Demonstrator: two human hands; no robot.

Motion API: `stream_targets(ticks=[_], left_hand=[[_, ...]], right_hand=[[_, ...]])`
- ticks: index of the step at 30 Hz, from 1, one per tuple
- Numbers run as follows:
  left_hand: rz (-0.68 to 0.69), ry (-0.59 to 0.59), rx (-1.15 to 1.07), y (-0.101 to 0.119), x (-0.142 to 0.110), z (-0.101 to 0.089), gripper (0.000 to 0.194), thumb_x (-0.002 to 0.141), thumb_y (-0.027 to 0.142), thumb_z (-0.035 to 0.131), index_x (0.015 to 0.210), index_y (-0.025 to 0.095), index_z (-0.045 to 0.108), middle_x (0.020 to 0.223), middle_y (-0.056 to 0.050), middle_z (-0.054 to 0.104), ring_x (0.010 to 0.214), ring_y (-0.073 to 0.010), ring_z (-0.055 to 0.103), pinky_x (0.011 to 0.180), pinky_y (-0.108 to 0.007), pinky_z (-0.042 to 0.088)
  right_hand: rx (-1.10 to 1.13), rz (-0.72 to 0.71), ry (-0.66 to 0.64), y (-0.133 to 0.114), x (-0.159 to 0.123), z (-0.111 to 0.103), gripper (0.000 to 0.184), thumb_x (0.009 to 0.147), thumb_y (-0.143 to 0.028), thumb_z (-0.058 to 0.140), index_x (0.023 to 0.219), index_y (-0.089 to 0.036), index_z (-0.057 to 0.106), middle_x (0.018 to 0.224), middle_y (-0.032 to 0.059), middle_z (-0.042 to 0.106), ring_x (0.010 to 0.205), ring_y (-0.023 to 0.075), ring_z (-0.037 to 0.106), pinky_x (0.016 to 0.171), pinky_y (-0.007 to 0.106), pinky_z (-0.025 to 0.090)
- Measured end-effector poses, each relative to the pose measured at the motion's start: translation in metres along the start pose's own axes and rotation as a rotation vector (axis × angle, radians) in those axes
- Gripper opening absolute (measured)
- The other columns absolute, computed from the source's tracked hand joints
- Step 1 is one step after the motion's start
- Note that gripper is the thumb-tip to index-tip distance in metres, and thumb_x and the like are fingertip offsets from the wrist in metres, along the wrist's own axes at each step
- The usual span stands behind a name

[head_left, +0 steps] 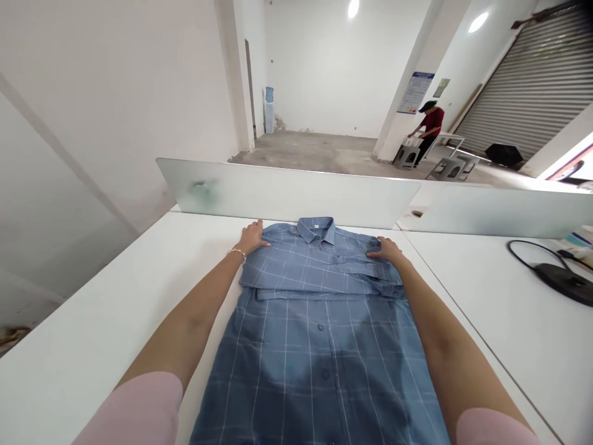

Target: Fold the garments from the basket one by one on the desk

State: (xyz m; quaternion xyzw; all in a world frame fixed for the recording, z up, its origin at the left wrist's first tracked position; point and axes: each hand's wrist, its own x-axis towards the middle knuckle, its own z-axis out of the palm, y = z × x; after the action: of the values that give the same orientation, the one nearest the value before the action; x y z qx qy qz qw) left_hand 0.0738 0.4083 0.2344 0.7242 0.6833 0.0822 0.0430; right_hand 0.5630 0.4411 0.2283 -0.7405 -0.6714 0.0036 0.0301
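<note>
A blue checked button-up shirt (315,334) lies front side up on the white table (92,321), collar (315,228) at the far end. Both sleeves are folded across the chest just below the collar. My left hand (251,237) rests flat on the shirt's left shoulder, fingers stretched out; a thin bracelet sits on that wrist. My right hand (386,249) lies flat on the right shoulder over the folded sleeve, fingers spread. Neither hand grips anything.
A frosted divider panel (287,191) stands along the table's far edge. On the neighbouring desk to the right lie a black flat object with a cable (560,281). Far back, a person in a red shirt (430,123) bends over a table beside grey stools.
</note>
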Motion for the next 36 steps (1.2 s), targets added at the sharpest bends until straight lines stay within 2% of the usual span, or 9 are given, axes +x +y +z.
stream_targets(ticks=[6, 10, 13, 19, 26, 28, 31, 33, 36], left_hand=[[0.059, -0.066, 0.04, 0.0, 0.01, 0.001, 0.034, 0.082, 0.042, 0.072, 0.103, 0.016, 0.064, 0.116, -0.014, 0.068, 0.115, -0.0316, 0.062, 0.093, -0.035, 0.047], [0.118, -0.018, 0.068, 0.007, 0.001, 0.005, 0.028, 0.084, 0.034, 0.068, 0.104, 0.015, 0.067, 0.126, -0.018, 0.062, 0.116, -0.0314, 0.06, 0.095, -0.036, 0.047], [0.159, 0.011, 0.074, 0.012, -0.012, 0.005, 0.023, 0.085, 0.024, 0.062, 0.105, 0.015, 0.067, 0.12, -0.017, 0.065, 0.119, -0.0328, 0.058, 0.097, -0.039, 0.045], [0.174, 0.069, 0.036, 0.014, -0.032, -0.012, 0.033, 0.083, 0.016, 0.054, 0.116, 0.017, 0.059, 0.113, -0.015, 0.068, 0.11, -0.031, 0.063, 0.084, -0.035, 0.047], [0.267, 0.019, -0.088, 0.019, -0.06, -0.036, 0.04, 0.083, 0.036, 0.066, 0.116, 0.017, 0.055, 0.105, -0.011, 0.07, 0.099, -0.0297, 0.067, 0.076, -0.031, 0.046], [0.293, -0.023, -0.086, 0.024, -0.073, -0.035, 0.044, 0.086, 0.051, 0.063, 0.114, 0.017, 0.055, 0.101, -0.011, 0.07, 0.096, -0.0297, 0.067, 0.074, -0.031, 0.046], [0.295, -0.059, -0.047, 0.033, -0.09, -0.027, 0.054, 0.093, 0.063, 0.049, 0.117, 0.015, 0.054, 0.098, -0.013, 0.07, 0.095, -0.0304, 0.068, 0.074, -0.031, 0.047], [0.3, -0.086, 0.004, 0.037, -0.098, -0.02, 0.053, 0.096, 0.06, 0.046, 0.121, 0.014, 0.053, 0.1, -0.015, 0.07, 0.099, -0.0311, 0.068, 0.077, -0.032, 0.049], [0.348, -0.129, 0.072, 0.041, -0.102, -0.013, 0.037, 0.094, 0.044, 0.055, 0.118, 0.016, 0.056, 0.11, -0.015, 0.07, 0.107, -0.0318, 0.066, 0.085, -0.034, 0.05]], right_hand=[[-0.05, 0.0, -0.051, -0.005, 0.003, -0.007, 0.065, 0.072, -0.051, 0.078, 0.124, -0.016, 0.062, 0.121, 0.0181, 0.065, 0.113, 0.0345, 0.062, 0.085, 0.041, 0.052], [-0.073, -0.098, -0.058, -0.015, -0.005, -0.016, 0.05, 0.07, -0.048, 0.078, 0.108, -0.017, 0.069, 0.103, 0.0126, 0.071, 0.102, 0.0298, 0.066, 0.082, 0.033, 0.05], [-0.094, -0.151, -0.048, -0.021, -0.016, -0.024, 0.044, 0.07, -0.044, 0.078, 0.104, -0.017, 0.071, 0.101, 0.0124, 0.073, 0.102, 0.0294, 0.066, 0.083, 0.031, 0.049], [-0.128, -0.212, -0.033, -0.021, -0.039, -0.05, 0.044, 0.074, -0.043, 0.074, 0.106, -0.015, 0.071, 0.098, 0.0134, 0.074, 0.103, 0.0313, 0.067, 0.082, 0.031, 0.049], [-0.174, -0.264, -0.066, -0.012, -0.079, -0.067, 0.044, 0.079, -0.05, 0.071, 0.101, -0.012, 0.071, 0.093, 0.0151, 0.073, 0.094, 0.032, 0.068, 0.078, 0.032, 0.049], [-0.191, -0.274, -0.081, -0.014, -0.093, -0.066, 0.045, 0.082, -0.051, 0.068, 0.104, -0.012, 0.069, 0.096, 0.0164, 0.072, 0.095, 0.0319, 0.068, 0.079, 0.032, 0.048], [-0.208, -0.283, -0.086, -0.023, -0.111, -0.064, 0.056, 0.085, -0.05, 0.066, 0.125, -0.012, 0.06, 0.104, 0.0166, 0.072, 0.099, 0.0315, 0.066, 0.081, 0.033, 0.048], [-0.22, -0.287, -0.073, -0.033, -0.121, -0.064, 0.07, 0.086, -0.048, 0.066, 0.143, -0.013, 0.045, 0.113, 0.0173, 0.069, 0.104, 0.0318, 0.065, 0.082, 0.033, 0.048], [-0.259, -0.304, -0.044, -0.052, -0.131, -0.065, 0.082, 0.084, -0.037, 0.067, 0.154, -0.016, 0.028, 0.13, 0.0207, 0.061, 0.114, 0.0341, 0.061, 0.086, 0.036, 0.048]])
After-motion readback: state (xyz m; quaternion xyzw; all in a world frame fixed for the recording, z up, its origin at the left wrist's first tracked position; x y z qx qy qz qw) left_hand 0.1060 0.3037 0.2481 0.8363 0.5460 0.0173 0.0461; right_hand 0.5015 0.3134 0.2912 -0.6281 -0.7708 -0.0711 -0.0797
